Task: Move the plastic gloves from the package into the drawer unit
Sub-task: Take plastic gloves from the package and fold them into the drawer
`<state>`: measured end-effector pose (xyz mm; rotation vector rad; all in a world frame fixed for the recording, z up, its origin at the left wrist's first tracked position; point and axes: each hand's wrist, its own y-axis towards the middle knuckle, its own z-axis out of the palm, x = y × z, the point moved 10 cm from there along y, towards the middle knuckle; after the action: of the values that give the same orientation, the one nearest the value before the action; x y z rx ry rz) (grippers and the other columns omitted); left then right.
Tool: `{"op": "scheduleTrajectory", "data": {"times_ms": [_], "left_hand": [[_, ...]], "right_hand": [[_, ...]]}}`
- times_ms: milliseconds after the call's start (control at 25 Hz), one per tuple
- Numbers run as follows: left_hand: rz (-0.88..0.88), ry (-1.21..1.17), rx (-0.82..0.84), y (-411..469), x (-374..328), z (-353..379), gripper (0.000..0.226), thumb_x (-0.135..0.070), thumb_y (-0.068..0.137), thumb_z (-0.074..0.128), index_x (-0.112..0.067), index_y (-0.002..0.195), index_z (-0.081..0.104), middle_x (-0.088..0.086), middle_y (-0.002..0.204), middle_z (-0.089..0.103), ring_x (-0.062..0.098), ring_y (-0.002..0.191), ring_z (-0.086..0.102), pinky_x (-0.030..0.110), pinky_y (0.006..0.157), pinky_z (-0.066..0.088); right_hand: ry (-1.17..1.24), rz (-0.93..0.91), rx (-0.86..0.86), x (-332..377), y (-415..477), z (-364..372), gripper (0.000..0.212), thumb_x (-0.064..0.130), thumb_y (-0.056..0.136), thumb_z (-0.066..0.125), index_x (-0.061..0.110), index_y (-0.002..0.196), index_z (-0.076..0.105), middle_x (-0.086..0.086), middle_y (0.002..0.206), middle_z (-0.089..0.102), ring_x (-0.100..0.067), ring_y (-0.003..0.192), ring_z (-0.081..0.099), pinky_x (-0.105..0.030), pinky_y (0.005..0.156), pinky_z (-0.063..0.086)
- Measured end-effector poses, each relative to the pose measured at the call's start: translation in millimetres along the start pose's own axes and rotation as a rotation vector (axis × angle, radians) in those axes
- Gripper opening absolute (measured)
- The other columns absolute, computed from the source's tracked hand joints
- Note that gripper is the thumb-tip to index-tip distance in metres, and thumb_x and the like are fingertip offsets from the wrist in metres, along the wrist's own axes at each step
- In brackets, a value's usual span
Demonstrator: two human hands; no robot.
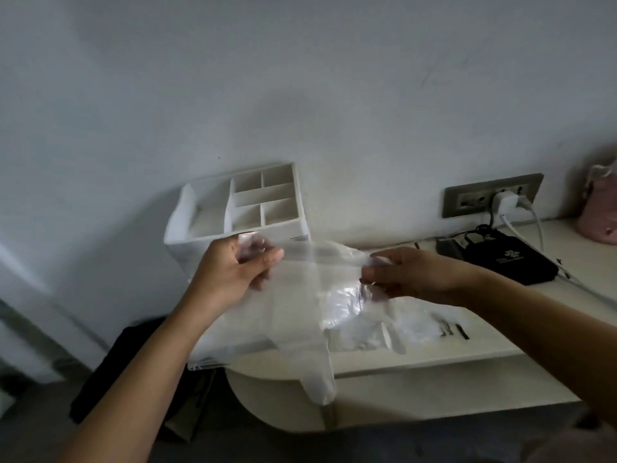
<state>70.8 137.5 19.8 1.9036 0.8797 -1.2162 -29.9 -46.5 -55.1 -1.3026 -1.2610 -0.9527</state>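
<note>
1. Left grip (233, 272): thumb and fingers are curled and pinch the upper left corner of the plastic glove (300, 289). The fingertips show only dimly through the film.
2. Right grip (410, 275): fingers are curled and pinch the opposite upper corner of the same film. Its lower fingers are partly veiled by crumpled clear plastic.
3. Plastic glove: held in the air, its top edge pulled taut between both grips.
   - It hangs in front of the drawer unit (277, 228) and over the left end of the worktop (440, 355).
   - A narrow strip hangs below the worktop's front edge.
   - The film is transparent, so whether it is one glove or several layers cannot be told. No finger shapes are distinct.
4. Package (414, 332): clear, with black printing at its right end. It lies flat on the worktop just below the right grip. Its left part is covered by the hanging film, and its contents are a pale blur.
5. Drawer unit: white, standing against the wall at the worktop's left end. The open compartments on top are visible. The front is hidden behind the left grip and the film, so the drawers' position cannot be told.
6. Other items:
   - A white charger (504, 202) sits in the wall socket (467, 203).
   - A black device (510, 262) lies on the worktop.
   - A pink bag (601, 208) is cut off by the right edge.
   - Dark shapes on the floor (133, 362) are indistinct.
</note>
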Motion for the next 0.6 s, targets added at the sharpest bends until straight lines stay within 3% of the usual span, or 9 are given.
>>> {"op": "scheduleTrajectory", "data": {"times_ms": [120,200,280,400,480,520,600], "left_hand": [[-0.088,0.038,-0.137,3.1,39.8,-38.5,0.015,-0.007,0.085,0.068,-0.014,0.072,0.064,-0.007,0.050,0.061,0.000,0.044,0.052,0.014,0.046,0.046],[-0.134,0.095,-0.245,4.3,66.4,-65.6,0.013,-0.011,0.084,0.071,-0.017,0.073,0.067,-0.016,0.052,0.064,-0.006,0.047,0.054,0.014,0.055,0.047],[-0.183,0.153,-0.305,3.9,88.9,-82.9,0.004,-0.015,0.083,0.072,-0.013,0.080,0.071,-0.021,0.053,0.064,-0.009,0.047,0.054,0.017,0.059,0.045],[-0.191,0.247,-0.321,2.4,97.4,-87.5,0.016,-0.015,0.086,0.068,-0.013,0.070,0.067,-0.013,0.045,0.060,0.001,0.031,0.044,0.014,0.039,0.037],[-0.162,0.290,-0.326,2.6,93.8,-86.5,0.024,-0.014,0.088,0.067,-0.013,0.064,0.062,-0.007,0.046,0.059,0.005,0.027,0.039,0.015,0.035,0.034],[-0.161,0.310,-0.325,2.6,92.9,-85.1,0.024,-0.015,0.088,0.066,-0.012,0.064,0.061,-0.005,0.049,0.060,0.005,0.027,0.040,0.015,0.035,0.035],[-0.162,0.405,-0.315,3.8,91.8,-83.6,0.023,-0.020,0.089,0.065,-0.011,0.067,0.063,0.000,0.055,0.062,0.005,0.031,0.045,0.018,0.040,0.040]], "right_hand": [[-0.064,0.008,-0.178,17.9,18.1,2.3,0.019,0.019,0.093,0.056,0.002,0.091,0.065,-0.005,0.075,0.068,-0.017,0.070,0.063,-0.029,0.073,0.056],[-0.212,0.025,-0.332,28.8,31.6,1.9,0.019,0.021,0.089,0.062,0.005,0.079,0.065,-0.002,0.064,0.063,-0.013,0.056,0.056,-0.021,0.058,0.050],[-0.341,0.029,-0.442,38.1,43.3,2.1,0.019,0.024,0.088,0.064,0.010,0.075,0.065,0.001,0.060,0.060,-0.011,0.052,0.050,-0.020,0.053,0.045],[-0.589,-0.026,-0.710,58.4,39.5,0.7,0.012,0.028,0.088,0.063,0.016,0.087,0.063,0.005,0.076,0.061,-0.010,0.066,0.053,-0.021,0.061,0.039],[-0.761,-0.212,-0.885,87.5,25.3,23.6,0.011,0.018,0.089,0.061,0.017,0.099,0.062,0.005,0.093,0.058,-0.010,0.082,0.049,-0.021,0.071,0.037],[-0.772,-0.333,-0.877,100.1,22.9,45.2,0.014,0.012,0.088,0.059,0.016,0.102,0.062,0.004,0.096,0.057,-0.010,0.086,0.048,-0.019,0.073,0.038],[-0.727,-0.456,-0.635,107.9,38.6,93.1,0.021,0.005,0.090,0.055,0.016,0.105,0.065,0.003,0.101,0.063,-0.007,0.088,0.055,-0.013,0.077,0.044]]}}
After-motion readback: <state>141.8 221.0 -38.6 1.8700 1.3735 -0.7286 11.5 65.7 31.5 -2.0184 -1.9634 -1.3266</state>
